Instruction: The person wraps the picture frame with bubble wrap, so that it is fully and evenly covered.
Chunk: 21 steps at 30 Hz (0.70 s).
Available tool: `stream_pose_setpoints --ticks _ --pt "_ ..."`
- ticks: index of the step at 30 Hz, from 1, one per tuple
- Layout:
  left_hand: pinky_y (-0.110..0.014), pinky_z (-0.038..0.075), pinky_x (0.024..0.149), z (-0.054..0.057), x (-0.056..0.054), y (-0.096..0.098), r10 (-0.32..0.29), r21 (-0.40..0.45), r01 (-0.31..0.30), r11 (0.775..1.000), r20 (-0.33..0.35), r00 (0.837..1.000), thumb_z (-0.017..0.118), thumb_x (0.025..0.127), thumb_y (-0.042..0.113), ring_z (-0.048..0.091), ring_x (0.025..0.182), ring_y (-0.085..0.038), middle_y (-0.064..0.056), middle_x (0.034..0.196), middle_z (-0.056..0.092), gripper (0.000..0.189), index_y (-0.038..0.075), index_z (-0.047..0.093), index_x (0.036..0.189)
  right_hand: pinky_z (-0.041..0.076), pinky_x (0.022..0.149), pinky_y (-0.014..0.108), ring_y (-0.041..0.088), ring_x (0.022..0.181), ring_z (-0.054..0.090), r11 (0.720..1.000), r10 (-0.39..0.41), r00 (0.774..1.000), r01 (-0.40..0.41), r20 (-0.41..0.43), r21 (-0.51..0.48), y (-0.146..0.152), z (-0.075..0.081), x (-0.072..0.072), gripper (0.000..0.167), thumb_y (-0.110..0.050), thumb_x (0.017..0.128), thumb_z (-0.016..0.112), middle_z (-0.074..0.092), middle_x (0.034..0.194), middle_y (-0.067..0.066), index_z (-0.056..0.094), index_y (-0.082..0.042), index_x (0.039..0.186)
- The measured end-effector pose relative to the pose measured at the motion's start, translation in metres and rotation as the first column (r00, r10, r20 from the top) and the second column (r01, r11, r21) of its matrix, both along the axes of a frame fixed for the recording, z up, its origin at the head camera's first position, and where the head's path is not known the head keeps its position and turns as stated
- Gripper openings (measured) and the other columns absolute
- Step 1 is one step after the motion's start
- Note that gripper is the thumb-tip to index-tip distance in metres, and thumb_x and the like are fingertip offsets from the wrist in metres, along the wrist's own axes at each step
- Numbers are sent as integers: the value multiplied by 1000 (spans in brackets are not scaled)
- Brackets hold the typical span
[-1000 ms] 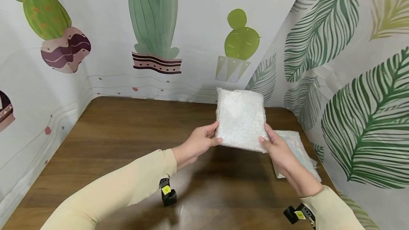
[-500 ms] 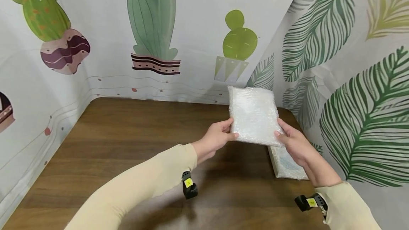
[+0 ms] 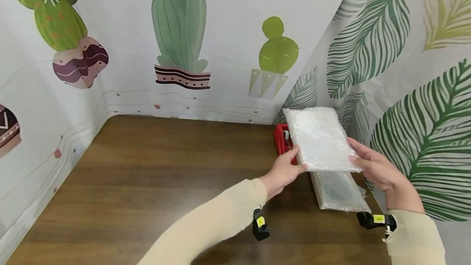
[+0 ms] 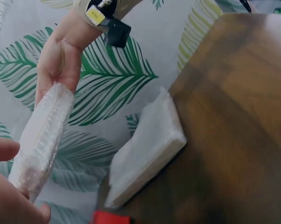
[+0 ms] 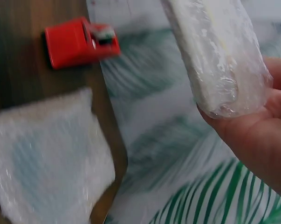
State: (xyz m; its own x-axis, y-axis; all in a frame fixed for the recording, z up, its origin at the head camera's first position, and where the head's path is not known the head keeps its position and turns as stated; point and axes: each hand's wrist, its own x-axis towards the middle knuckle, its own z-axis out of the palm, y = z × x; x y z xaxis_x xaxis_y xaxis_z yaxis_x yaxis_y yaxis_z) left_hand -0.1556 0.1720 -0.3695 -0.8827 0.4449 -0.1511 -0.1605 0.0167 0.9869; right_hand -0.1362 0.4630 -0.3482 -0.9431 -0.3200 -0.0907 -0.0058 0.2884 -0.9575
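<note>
A flat bubble-wrapped package (image 3: 319, 139) is held up off the table between both hands. My left hand (image 3: 282, 174) pinches its near left corner, thumb on top. On the right edge, my right hand (image 3: 382, 171) grips it, and in the right wrist view the wrapped end (image 5: 224, 65) lies in that palm. Below it, a second bubble-wrapped package (image 3: 340, 193) rests on the table, partly covered by the raised one in the head view. The left wrist view shows this lower package (image 4: 147, 147) lying apart from the held one.
A red tape dispenser (image 3: 281, 139) stands at the back right of the wooden table (image 3: 165, 183), partly behind the held package. Cloth with printed cacti and leaves (image 3: 434, 134) hangs along the back and right edges.
Both hands have carried the package to the right, over the second package. The red tape dispenser, hidden earlier, now shows at its left edge.
</note>
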Motion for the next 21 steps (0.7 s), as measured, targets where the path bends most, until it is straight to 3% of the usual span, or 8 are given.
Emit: stream_pose_setpoints --ticks 4,7,12,15,21 --pt "-42 29 129 -4 6 15 -35 35 32 999 81 996 62 95 4 25 159 -20 1 168 34 69 15 37 159 40 96 1 -24 124 43 997 48 998 -50 -38 -56 24 -13 8 68 -1 110 33 0 173 -14 -8 -7 164" --pt "-41 28 130 -5 9 22 -54 87 44 995 119 991 57 96 4 25 159 -18 1 169 33 69 15 36 160 45 96 4 -17 126 50 984 74 995 -85 -74 -159 34 -21 13 66 5 108 30 26 163 -27 10 -20 166" --pt "-45 20 132 -8 8 31 -92 174 69 982 126 988 50 96 1 17 162 -22 -6 170 29 71 12 27 163 53 93 12 -3 121 62 941 135 986 -159 -98 -300 43 -27 18 68 12 106 25 50 150 -26 38 -31 158" --pt "-49 17 132 -11 10 37 -117 209 87 974 137 984 48 96 -1 13 162 -25 -9 170 27 73 12 23 164 54 93 13 -2 122 62 928 167 980 -192 -106 -318 50 -29 21 70 14 105 23 51 151 -24 39 -30 157" --pt "-53 22 130 -15 18 49 -124 209 86 974 178 976 48 94 -3 20 161 -30 -11 168 32 74 11 27 163 56 94 17 3 122 64 895 227 969 -246 -94 -371 68 -33 27 70 15 104 20 56 150 -16 37 -26 159"
